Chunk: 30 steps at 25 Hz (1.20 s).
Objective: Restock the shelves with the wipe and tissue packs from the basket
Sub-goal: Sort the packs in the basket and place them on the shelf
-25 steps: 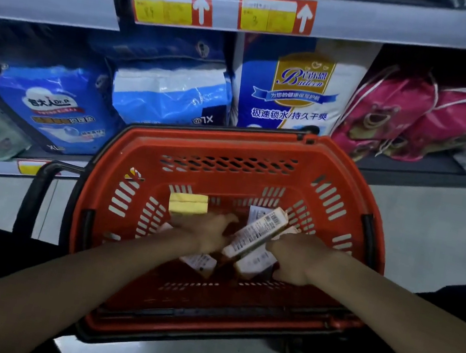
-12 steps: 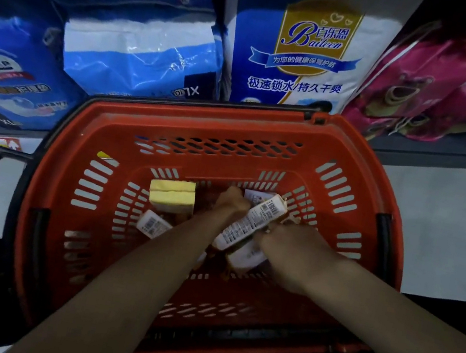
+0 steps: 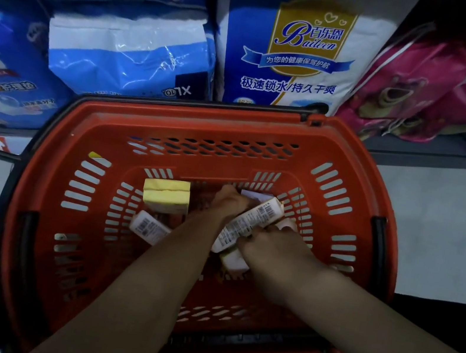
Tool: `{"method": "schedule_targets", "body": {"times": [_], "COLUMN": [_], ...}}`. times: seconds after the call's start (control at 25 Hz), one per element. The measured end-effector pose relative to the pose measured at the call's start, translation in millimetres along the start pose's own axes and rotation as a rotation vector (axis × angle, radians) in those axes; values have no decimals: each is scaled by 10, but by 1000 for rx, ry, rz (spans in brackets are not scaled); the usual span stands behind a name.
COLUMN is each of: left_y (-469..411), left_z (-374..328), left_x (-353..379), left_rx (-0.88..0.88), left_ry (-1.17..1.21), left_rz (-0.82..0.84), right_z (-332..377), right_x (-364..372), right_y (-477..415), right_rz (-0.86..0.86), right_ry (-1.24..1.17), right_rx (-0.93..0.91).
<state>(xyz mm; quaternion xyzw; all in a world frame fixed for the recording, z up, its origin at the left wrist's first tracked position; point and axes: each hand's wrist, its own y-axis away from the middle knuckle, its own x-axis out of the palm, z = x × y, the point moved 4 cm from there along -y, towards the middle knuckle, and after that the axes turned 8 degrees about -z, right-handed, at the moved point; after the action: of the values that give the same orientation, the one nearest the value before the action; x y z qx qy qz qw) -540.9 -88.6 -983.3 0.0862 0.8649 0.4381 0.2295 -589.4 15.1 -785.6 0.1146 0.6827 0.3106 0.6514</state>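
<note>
I am looking down at a pale, smooth floor (image 3: 449, 233) at 3 o'clock and a grey metal shelf (image 3: 416, 152) across 12 o'clock. The shelf holds glossy blue bags (image 3: 122, 57), a tall white-and-blue bag (image 3: 294, 50) and soft pink bags (image 3: 426, 95). In front of it, filling the middle of my view, sits an orange plastic basket (image 3: 203, 127) with slotted walls and a black handle at 9 o'clock.

On its floor lie a blocky yellow pack (image 3: 166, 195) and, at 7 o'clock from it, a small white pack (image 3: 148, 226) with a barcode. A long white pack (image 3: 248, 225), printed and slim, runs from 8 o'clock up to 2 o'clock in the basket's middle. My right hand (image 3: 271, 251) has its fingers curled round its lower end. My left hand (image 3: 230, 200) touches its upper side; I cannot tell how those fingers lie.
</note>
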Motion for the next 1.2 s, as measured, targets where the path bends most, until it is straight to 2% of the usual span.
{"method": "schedule_targets", "body": {"times": [0.12, 0.28, 0.4, 0.48, 0.56, 0.64, 0.84, 1.0, 1.2], "left_y": [84, 78, 52, 39, -1, 33, 572, 1125, 1952], "left_z": [-29, -64, -63, -69, -105, -147, -352, -803, -1037], "left_x": [136, 172, 135, 5, -114, -226, -704, -1358, -1908], "left_rx": [-38, -86, -93, -56, 49, 190, 529, 692, 757], "left_ry": [1, 16, 61, -44, -164, -281, -607, -586, -407], "left_rz": [105, 114, 149, 133, 145, 178, 17, -126, -21], "right_z": [24, 60, -89, -226, -325, -358, -305, -322, -331], "right_x": [-63, -80, -11, -4, -8, -25, -141, -341, -589], "right_y": [-6, -33, -85, -69, -45, -23, 54, 86, 110], "right_rz": [-28, 5, 184, 346, 387, 355, 270, 184, 0], "right_ry": [-3, -43, -89, -104, -9, 75, 22, 13, -39], "right_rx": [-2, 5, 99, 196, 210, 190, 164, 175, 218]}}
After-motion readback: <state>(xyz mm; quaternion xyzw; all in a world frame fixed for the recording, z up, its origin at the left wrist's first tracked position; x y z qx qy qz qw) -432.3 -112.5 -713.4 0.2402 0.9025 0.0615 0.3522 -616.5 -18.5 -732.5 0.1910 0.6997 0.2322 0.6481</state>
